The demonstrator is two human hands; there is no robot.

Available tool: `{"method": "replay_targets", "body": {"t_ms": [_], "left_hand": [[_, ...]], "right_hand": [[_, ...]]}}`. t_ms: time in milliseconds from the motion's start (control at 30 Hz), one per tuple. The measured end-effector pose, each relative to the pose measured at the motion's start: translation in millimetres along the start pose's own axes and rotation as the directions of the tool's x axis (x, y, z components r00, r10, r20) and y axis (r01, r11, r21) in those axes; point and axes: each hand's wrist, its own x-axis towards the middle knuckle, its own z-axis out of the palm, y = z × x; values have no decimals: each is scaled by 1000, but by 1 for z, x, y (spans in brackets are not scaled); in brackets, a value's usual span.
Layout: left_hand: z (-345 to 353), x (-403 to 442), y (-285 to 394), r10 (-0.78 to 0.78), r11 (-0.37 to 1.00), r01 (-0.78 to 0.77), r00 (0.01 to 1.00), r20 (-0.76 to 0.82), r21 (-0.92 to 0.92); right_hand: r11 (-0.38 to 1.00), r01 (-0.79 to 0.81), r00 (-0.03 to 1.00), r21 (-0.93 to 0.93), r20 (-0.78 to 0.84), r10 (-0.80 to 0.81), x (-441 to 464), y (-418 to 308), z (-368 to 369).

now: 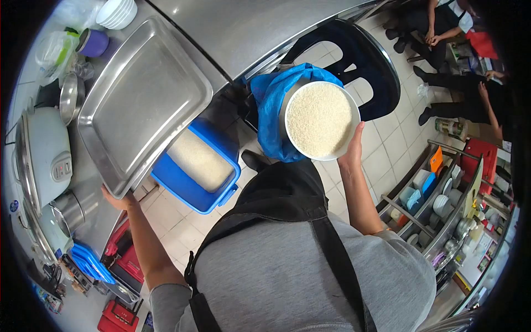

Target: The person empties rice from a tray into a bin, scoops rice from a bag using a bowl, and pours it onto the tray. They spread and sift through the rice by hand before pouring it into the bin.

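Observation:
My right hand [352, 152] grips the rim of a white bowl [357, 110] filled with uncooked rice [319, 118]. The bowl is above the opening of a blue bag [271, 113] resting on a dark chair [381, 72]. At the near corner of a large metal tray [144, 105], my left hand [117, 200] is closed on the edge, its fingers partly hidden under the metal. No food shows in the tray. Below it, a blue bin [199, 203] holds more rice [204, 166], partly covered by the tray.
On the left counter stand a rice cooker [47, 152], a metal pot [69, 210], a purple container [93, 42] and stacked white bowls [117, 14]. A dish rack [426, 199] is at the right. Other people sit at the upper right, near a tiled floor [387, 133].

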Motion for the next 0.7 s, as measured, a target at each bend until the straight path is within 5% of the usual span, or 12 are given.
{"method": "replay_targets", "body": {"t_ms": [100, 200, 300, 700], "left_hand": [[-10, 15, 14, -145, 957, 103, 980, 137, 272], [-10, 22, 34, -204, 930, 138, 965, 166, 342], [-14, 20, 47, -162, 981, 143, 975, 150, 127], [-21, 24, 68, -293, 955, 297, 951, 99, -24]], "right_hand": [[1000, -3, 999, -29, 33, 4, -21, -29, 33], [996, 74, 985, -43, 158, -66, -35, -49, 66], [990, 129, 946, -65, 306, -103, -38, -63, 102], [984, 94, 815, -150, 579, 10, -60, -32, 323]]}}
